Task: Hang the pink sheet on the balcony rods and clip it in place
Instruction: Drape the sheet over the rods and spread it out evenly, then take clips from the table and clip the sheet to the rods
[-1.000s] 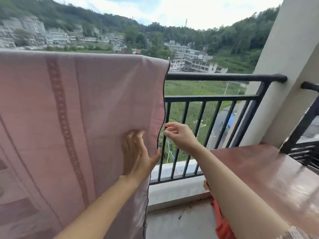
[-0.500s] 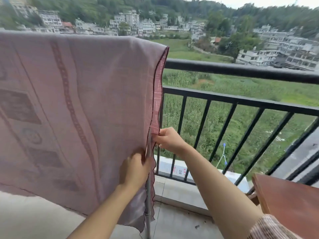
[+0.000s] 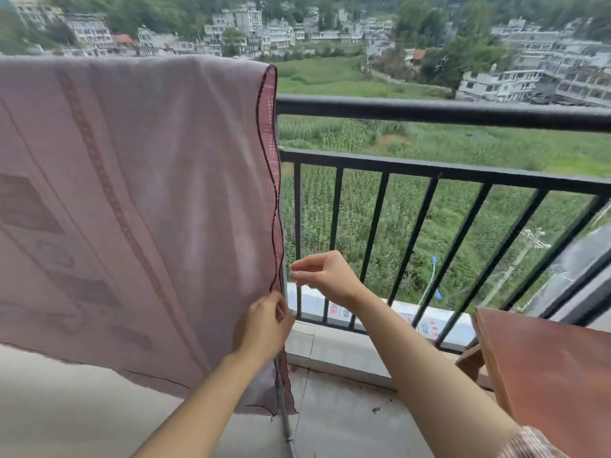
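Head view: pink sheet (image 3: 139,200) left of hands

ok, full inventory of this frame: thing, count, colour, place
pink sheet: 1, pink with darker woven bands and a dark-edged hem, draped over the top rod at left, hanging down.
balcony railing: 1, black, round top rail with vertical bars below, across centre and right.
metal pole: 1, grey, showing below the sheet's lower right corner.
wooden table: 1, reddish brown, lower right.
clips: none visible.
left hand: 1, pinching the sheet's right hem low down.
right hand: 1, loosely curled just right of the hem, apparently not touching it.
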A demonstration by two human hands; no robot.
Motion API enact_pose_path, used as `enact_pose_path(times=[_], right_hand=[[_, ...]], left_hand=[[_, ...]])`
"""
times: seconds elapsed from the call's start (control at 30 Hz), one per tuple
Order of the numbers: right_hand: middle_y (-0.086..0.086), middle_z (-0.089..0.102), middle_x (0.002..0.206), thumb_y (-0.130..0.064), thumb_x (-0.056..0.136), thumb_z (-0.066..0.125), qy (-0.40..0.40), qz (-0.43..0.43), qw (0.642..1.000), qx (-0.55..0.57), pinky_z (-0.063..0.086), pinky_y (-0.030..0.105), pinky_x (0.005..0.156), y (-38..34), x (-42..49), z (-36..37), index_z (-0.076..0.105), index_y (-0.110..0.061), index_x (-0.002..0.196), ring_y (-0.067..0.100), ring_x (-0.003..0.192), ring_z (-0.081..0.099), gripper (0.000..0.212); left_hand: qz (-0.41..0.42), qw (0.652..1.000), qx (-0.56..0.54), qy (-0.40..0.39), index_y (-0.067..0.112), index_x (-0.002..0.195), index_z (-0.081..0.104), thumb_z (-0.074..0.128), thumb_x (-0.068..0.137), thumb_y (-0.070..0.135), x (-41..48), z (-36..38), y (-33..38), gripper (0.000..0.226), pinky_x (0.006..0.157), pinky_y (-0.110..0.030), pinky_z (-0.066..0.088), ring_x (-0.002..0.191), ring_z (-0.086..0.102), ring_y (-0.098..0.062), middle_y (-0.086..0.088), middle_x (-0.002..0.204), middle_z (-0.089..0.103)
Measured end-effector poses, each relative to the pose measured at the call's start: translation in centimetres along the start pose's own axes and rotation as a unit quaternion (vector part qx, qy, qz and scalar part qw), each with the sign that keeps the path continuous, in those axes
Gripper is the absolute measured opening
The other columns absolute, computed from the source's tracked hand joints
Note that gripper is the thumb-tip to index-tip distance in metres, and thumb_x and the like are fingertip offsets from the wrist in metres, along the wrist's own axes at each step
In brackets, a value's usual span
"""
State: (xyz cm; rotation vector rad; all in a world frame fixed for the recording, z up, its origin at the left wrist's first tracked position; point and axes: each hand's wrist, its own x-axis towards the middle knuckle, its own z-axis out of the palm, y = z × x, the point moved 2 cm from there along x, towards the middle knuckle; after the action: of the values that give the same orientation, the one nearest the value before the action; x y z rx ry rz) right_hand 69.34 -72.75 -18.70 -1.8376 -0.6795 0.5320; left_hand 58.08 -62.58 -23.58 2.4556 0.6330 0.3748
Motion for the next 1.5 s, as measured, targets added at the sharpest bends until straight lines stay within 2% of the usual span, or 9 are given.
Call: enact_pose_path(times=[0.13,0.27,0.53,0.73,0.9,1.07,1.23,1.37,1.5], right_hand=[[0.005,0.073,0.093,-0.018,0.084,0.068,0.092,0.035,0.994,-0.055,0.054,0.029,0.081,3.0,-2.9,-1.6,0.073,-0.008,0.102,0.011,0.082,0.064,0.021],[0.004,0.071,0.094,-0.023,0.085,0.065,0.189,0.15,0.969,-0.055,0.053,0.035,0.083,9.7,-9.5,-3.8,0.07,-0.009,0.102,0.016,0.086,0.064,0.023],[0.001,0.068,0.092,-0.027,0.085,0.063,0.355,0.374,0.856,-0.039,0.048,0.026,0.077,19.7,-30.9,-7.6,0.071,-0.016,0.103,0.018,0.089,0.063,0.022],[-0.001,0.066,0.112,-0.03,0.087,0.06,0.413,0.478,0.773,-0.047,0.043,0.025,0.085,24.8,-44.8,-9.1,0.068,-0.018,0.108,0.017,0.106,0.059,0.025],[-0.001,0.061,0.119,-0.032,0.09,0.053,0.388,0.527,0.746,-0.126,0.044,0.032,0.093,29.1,-52.3,-10.8,0.06,-0.02,0.118,0.018,0.114,0.054,0.032],[0.0,0.056,0.121,-0.02,0.089,0.049,0.313,0.485,0.761,-0.296,0.037,0.036,0.095,32.0,-53.6,-14.0,0.056,-0.014,0.119,0.024,0.121,0.045,0.031],[0.002,0.069,0.088,-0.017,0.05,0.078,0.268,0.471,0.736,-0.405,0.05,0.033,0.067,34.8,-51.2,-16.3,0.069,-0.013,0.089,0.025,0.087,0.065,0.04],[0.002,0.066,0.071,-0.024,0.037,0.085,0.164,0.471,0.724,-0.476,0.05,0.032,0.065,36.3,-49.9,-16.5,0.07,-0.015,0.073,0.022,0.075,0.063,0.04],[0.007,0.066,0.098,-0.023,0.07,0.073,0.112,0.459,0.733,-0.49,0.045,0.038,0.087,35.8,-49.0,-17.3,0.064,-0.012,0.1,0.025,0.1,0.058,0.034]], left_hand=[[0.032,0.995,0.03,-0.093,0.024,0.079,0.054,0.052,0.081,0.026,-0.1,4.0,0.5,0.004,0.066,-0.032,0.05,0.079,0.058,-0.018,0.005,0.087,0.061],[0.116,0.966,0.09,-0.212,0.02,0.107,0.054,0.05,0.088,0.029,-1.2,10.2,3.1,0.021,0.079,-0.034,0.043,0.107,0.054,-0.022,0.001,0.113,0.055],[0.314,0.847,0.172,-0.394,0.015,0.117,0.051,0.049,0.088,0.026,-11.8,23.7,12.6,0.031,0.09,-0.04,0.045,0.119,0.048,-0.027,-0.007,0.122,0.05],[0.381,0.777,0.142,-0.48,0.012,0.128,0.045,0.049,0.088,0.026,-23.6,30.9,18.0,0.041,0.104,-0.041,0.039,0.134,0.032,-0.027,-0.009,0.146,0.031],[0.367,0.766,0.122,-0.513,0.013,0.145,0.026,0.041,0.092,0.023,-30.6,36.0,21.3,0.056,0.113,-0.039,0.025,0.147,0.007,-0.026,-0.01,0.159,0.007],[0.379,0.763,0.182,-0.49,0.007,0.151,0.0,0.028,0.099,0.036,-32.6,40.4,22.2,0.066,0.119,-0.039,0.005,0.147,-0.011,-0.031,-0.019,0.158,-0.013],[0.421,0.758,0.217,-0.448,-0.001,0.147,0.015,-0.018,0.087,0.059,-32.5,42.1,20.5,0.091,0.114,-0.043,0.024,0.145,0.015,-0.039,-0.026,0.155,0.01],[0.401,0.755,0.206,-0.477,0.01,0.139,-0.025,-0.041,0.061,0.066,-32.3,42.4,20.2,0.097,0.117,-0.037,-0.005,0.145,-0.018,-0.029,-0.015,0.153,-0.026],[0.398,0.727,0.25,-0.502,0.015,0.144,-0.025,0.004,0.092,0.058,-31.9,42.1,21.0,0.073,0.119,-0.037,-0.007,0.144,-0.025,-0.027,-0.014,0.153,-0.031]])
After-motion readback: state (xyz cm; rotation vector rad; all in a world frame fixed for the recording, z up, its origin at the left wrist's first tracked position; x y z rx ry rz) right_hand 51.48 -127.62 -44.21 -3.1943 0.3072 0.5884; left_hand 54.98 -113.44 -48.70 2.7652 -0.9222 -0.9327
